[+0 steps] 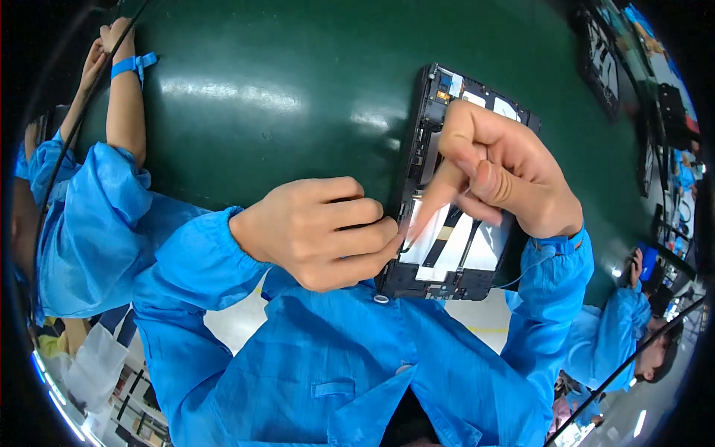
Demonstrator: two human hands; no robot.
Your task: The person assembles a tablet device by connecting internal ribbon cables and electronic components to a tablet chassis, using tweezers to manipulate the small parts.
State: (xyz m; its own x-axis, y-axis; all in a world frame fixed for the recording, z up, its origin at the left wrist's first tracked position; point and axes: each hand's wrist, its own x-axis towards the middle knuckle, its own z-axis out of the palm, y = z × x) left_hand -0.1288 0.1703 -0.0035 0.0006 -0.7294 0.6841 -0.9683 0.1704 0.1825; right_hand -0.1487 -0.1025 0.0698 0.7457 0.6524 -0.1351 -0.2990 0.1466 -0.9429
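Observation:
An opened tablet (pixel 480 249) with a black frame lies slightly turned in front of me, its white panels, dark flat cables and small circuit parts exposed. My left hand (pixel 316 231) is at its left edge, fingers curled and their tips closed on the rim. Over the middle of the tablet hangs my right hand (pixel 514 167), with thumb and forefinger bent together. Another of its fingers stretches toward the left rim, close to the left fingertips, and is smeared by motion. Whatever the right fingers may pinch is hidden. A wrist strap (pixel 555 244) with a thin cord circles my right wrist.
The table (pixel 223 141) has a shiny green top. Another opened device (pixel 599 63) lies at the far right. On the left, a co-worker's arm (pixel 126 112) wears a blue wrist band. A second person in blue (pixel 614 335) sits at the right.

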